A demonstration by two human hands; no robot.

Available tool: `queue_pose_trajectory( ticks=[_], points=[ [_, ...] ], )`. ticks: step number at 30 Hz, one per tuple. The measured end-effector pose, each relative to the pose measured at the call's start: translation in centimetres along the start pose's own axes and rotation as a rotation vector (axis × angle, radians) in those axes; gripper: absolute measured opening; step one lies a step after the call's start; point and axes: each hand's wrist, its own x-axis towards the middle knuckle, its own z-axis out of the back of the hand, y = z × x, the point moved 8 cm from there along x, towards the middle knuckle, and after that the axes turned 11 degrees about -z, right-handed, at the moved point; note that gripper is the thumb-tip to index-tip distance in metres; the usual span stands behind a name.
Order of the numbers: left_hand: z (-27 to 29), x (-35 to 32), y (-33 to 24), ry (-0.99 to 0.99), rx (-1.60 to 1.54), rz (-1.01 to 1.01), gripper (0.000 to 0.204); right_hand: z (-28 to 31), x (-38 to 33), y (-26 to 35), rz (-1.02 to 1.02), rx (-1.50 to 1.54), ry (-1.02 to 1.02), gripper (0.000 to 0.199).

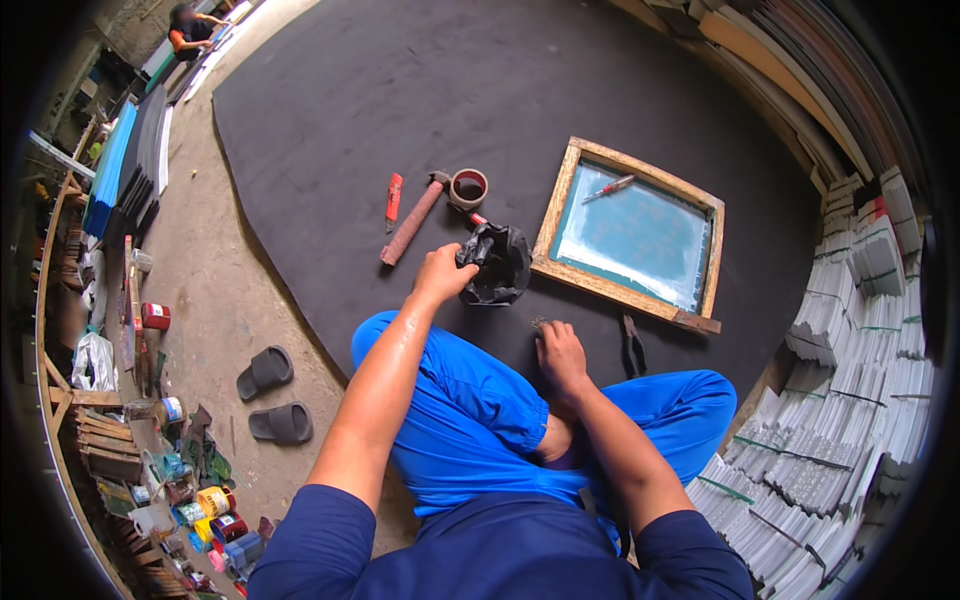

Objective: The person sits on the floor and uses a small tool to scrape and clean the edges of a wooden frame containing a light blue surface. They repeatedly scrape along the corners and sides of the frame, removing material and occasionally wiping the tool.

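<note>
I sit cross-legged in blue trousers on a large black mat (400,90). My left hand (441,275) grips the edge of a crumpled black plastic bag (497,262) lying on the mat. My right hand (559,351) rests fingers-down on the mat by my knee, touching a small pile of tiny dark bits (538,322); whether it pinches any is unclear. Just beyond the bag lies a wooden screen-printing frame (632,232) with teal mesh and a red pen (610,187) on it.
A hammer with a wrapped handle (412,220), a red utility knife (394,199), a tape roll (468,187) and pliers (633,345) lie on the mat. Grey slippers (272,395) and paint cans (215,505) sit left. Stacked white bundles (850,400) stand right. Another person (188,28) sits far off.
</note>
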Motion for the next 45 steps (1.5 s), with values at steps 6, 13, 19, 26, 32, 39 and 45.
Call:
queue_pose_trajectory(
  ticks=[6,13,19,26,32,39,45],
  points=[
    [-0.2,-0.2,0.0,0.019,0.003,-0.010,0.037,0.0,2.1,0.0,0.109,-0.016,-0.088,0.036],
    [-0.5,0.2,0.3,0.004,0.025,-0.020,0.035,-2.0,2.8,-1.8,0.188,0.123,-0.160,0.020],
    [-0.5,0.0,0.8,0.011,0.012,0.002,0.037,-3.0,3.0,-1.7,0.288,0.059,-0.139,0.018],
    [-0.2,-0.3,0.8,-0.047,0.023,-0.048,0.037,-3.1,4.2,-1.2,0.227,-0.067,-0.034,0.009],
    [-0.2,-0.2,0.6,-0.029,0.021,-0.034,0.044,-2.5,4.4,-2.0,0.070,0.045,-0.002,0.009],
    [-0.3,-0.5,0.7,-0.023,-0.028,0.005,0.041,5.1,7.3,5.2,0.057,0.417,-0.198,0.009],
    [0.3,-0.7,-0.2,-0.014,-0.078,0.042,0.039,5.6,12.1,13.4,0.194,0.015,-0.177,0.004]
  ],
)
